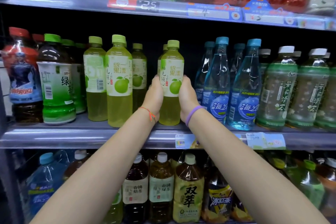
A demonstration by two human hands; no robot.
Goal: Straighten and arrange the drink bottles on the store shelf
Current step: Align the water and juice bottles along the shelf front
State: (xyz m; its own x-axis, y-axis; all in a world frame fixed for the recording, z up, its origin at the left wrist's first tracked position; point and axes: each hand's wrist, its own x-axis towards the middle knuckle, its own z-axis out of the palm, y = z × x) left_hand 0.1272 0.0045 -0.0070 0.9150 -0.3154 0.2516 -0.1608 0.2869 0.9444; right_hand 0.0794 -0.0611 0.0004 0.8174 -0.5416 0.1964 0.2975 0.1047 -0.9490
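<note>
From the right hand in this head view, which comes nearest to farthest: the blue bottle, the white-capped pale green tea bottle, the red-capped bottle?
1. Blue bottle, just right of the right hand.
2. White-capped pale green tea bottle, further right.
3. Red-capped bottle, far left end.

Grey store shelving (76,137), dark recess behind

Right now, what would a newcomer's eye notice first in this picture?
First, the yellow-green pomelo drink bottle standing at the front of the middle shelf, gripped between the left hand and the right hand. Next, the blue bottles just right of it.
</note>
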